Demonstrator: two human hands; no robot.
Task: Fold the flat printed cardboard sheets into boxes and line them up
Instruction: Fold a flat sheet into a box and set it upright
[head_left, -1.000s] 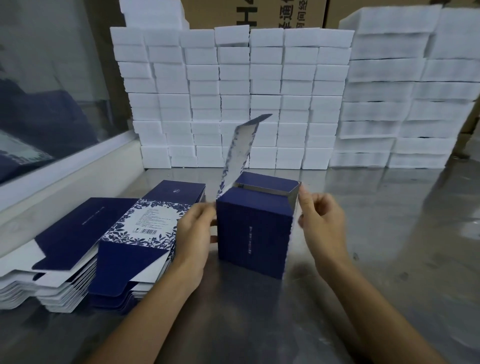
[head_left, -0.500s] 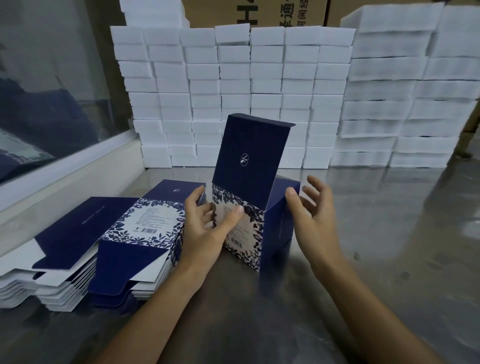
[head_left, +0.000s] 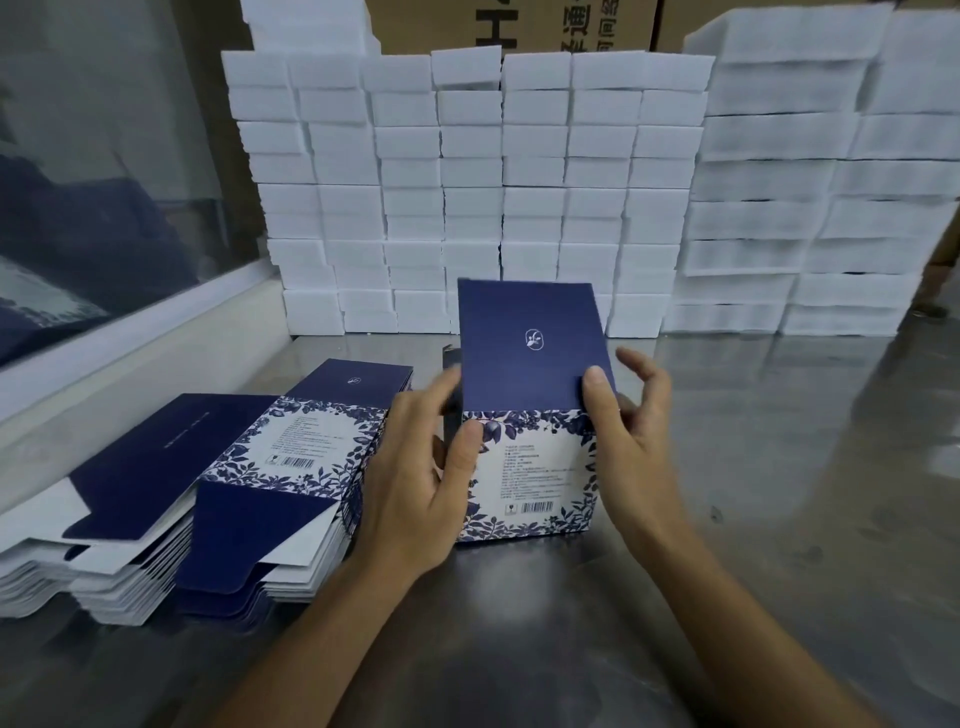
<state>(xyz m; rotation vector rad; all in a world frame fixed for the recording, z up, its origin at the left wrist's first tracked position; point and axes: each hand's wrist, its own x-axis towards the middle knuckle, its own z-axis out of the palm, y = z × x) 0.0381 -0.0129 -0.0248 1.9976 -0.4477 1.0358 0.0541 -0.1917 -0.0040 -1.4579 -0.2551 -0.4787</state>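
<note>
My left hand (head_left: 415, 467) and right hand (head_left: 631, 441) pinch the half-formed box (head_left: 530, 473) standing on the steel table (head_left: 779, 467), thumbs on its printed front. Two thick stacks of flat sheets (head_left: 208, 493) wait beside it, so most remains. Its lid flap (head_left: 532, 345) stands untucked.

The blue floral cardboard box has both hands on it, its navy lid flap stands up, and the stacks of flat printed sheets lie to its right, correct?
Not quite. In the head view the stacks of flat printed sheets lie to the left of the blue floral cardboard box, not the right. The rest holds: the left hand and right hand both hold it, and the navy lid flap stands up.
</note>
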